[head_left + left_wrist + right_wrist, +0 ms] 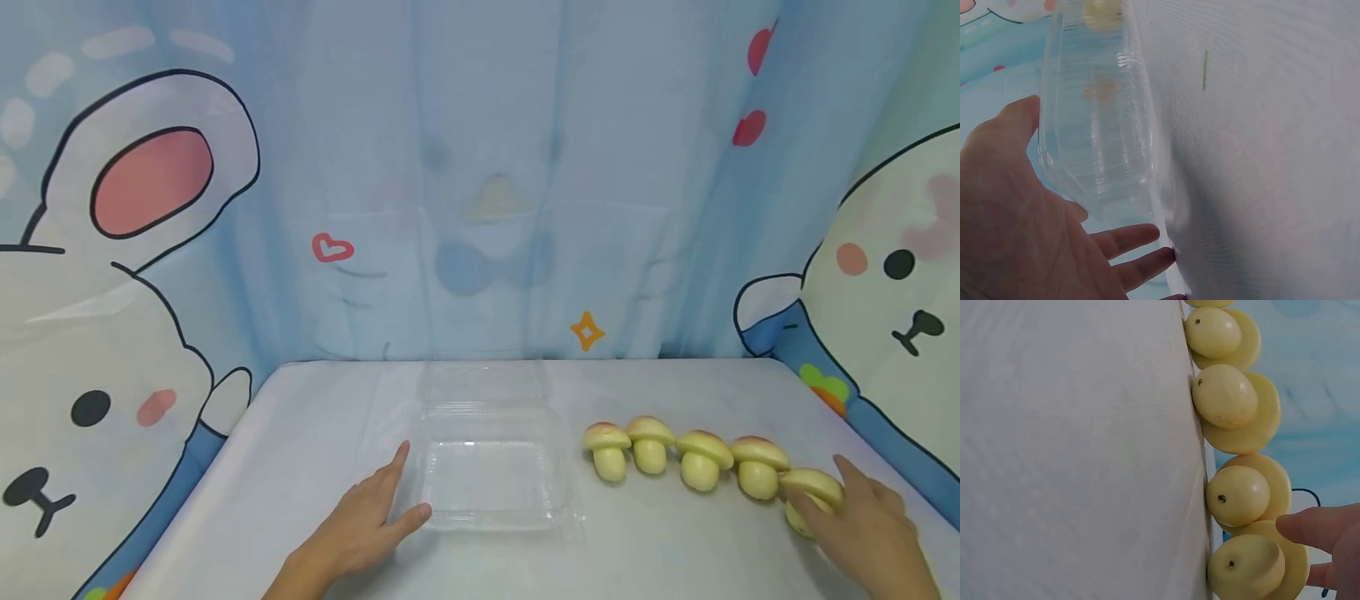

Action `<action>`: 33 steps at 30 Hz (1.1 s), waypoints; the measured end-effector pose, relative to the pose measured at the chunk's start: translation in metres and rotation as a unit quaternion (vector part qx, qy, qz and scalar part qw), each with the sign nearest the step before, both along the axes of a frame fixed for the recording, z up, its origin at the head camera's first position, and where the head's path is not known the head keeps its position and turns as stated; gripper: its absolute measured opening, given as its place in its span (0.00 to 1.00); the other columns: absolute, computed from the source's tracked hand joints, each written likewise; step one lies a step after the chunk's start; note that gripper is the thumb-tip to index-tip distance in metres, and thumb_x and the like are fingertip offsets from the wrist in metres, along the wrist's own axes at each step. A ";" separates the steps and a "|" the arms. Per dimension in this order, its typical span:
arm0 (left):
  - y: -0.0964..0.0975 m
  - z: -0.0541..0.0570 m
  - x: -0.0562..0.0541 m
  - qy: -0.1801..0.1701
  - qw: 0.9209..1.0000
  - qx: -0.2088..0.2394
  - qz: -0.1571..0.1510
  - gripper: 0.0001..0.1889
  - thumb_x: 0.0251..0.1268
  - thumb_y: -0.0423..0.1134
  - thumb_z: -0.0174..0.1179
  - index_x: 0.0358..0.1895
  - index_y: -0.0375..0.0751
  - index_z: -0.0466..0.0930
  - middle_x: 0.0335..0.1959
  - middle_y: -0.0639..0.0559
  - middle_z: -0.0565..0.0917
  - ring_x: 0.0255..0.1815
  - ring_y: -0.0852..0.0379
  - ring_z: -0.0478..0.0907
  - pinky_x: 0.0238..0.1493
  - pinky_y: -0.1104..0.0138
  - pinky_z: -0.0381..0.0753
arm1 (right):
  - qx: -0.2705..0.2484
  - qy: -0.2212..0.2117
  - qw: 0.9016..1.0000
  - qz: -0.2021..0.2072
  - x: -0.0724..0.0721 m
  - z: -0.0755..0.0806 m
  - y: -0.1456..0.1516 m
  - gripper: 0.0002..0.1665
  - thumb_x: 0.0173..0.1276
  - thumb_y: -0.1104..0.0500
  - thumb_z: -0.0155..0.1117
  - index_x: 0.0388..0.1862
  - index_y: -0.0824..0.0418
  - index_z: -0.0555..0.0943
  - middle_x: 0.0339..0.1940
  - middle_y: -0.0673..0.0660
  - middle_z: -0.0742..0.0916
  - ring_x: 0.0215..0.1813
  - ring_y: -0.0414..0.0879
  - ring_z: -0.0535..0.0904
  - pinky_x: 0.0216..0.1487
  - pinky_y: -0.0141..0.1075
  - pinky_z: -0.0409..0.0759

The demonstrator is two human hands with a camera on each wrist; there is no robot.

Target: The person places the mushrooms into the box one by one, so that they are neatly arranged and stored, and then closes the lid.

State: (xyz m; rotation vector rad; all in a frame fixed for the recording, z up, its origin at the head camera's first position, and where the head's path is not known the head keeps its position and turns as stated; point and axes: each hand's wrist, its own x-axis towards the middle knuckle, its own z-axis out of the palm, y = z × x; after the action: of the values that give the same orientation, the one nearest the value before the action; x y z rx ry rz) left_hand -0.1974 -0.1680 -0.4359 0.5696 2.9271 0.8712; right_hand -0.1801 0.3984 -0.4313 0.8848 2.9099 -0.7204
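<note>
A clear plastic clamshell box (491, 527) lies on the table with its lid folded back. Beside its left edge is my left hand (352, 525), thumb and fingers spread; the left wrist view has the fingertips (1138, 237) close to the box wall (1050, 125). Several pale yellow toy mushrooms with reddish cap tops form a row on the right. My right hand (870, 525) is at the rightmost mushroom (813, 483), its thumb overlapping the cap and its index finger held apart beyond it. In the right wrist view the thumb tip (1291, 526) is right at that mushroom's cap (1294, 562).
White cloth covers the table (337, 433). Behind it hangs a blue curtain (487, 125) with cartoon animals at both sides. The other mushrooms (705, 467) stand close together between the box and my right hand.
</note>
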 end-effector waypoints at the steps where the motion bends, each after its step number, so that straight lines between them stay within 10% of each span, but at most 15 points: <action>1: 0.000 0.000 0.000 -0.001 1.000 0.000 -0.001 0.46 0.77 0.65 0.49 0.85 0.41 0.45 0.81 0.40 0.62 0.80 0.40 0.63 0.77 0.42 0.62 | 0.000 -0.001 1.000 0.002 0.000 -0.001 0.001 0.58 0.76 0.46 0.59 0.80 0.77 0.37 0.72 0.87 0.51 0.72 0.85 0.48 0.68 0.74 0.62; 33: 0.000 -0.001 0.001 -0.009 1.000 0.008 0.011 0.47 0.75 0.66 0.51 0.85 0.43 0.45 0.80 0.41 0.65 0.79 0.37 0.65 0.77 0.39 0.60 | 0.018 0.013 1.000 0.021 0.000 -0.009 0.002 0.54 0.75 0.46 0.61 0.82 0.74 0.44 0.64 0.87 0.66 0.61 0.82 0.67 0.61 0.72 0.70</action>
State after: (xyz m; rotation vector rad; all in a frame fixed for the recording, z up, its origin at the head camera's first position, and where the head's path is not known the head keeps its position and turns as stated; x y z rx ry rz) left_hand -0.1964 -0.1676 -0.4369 0.5287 2.9189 0.8984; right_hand -0.1797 0.4002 -0.4401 0.8209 2.9634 -0.6845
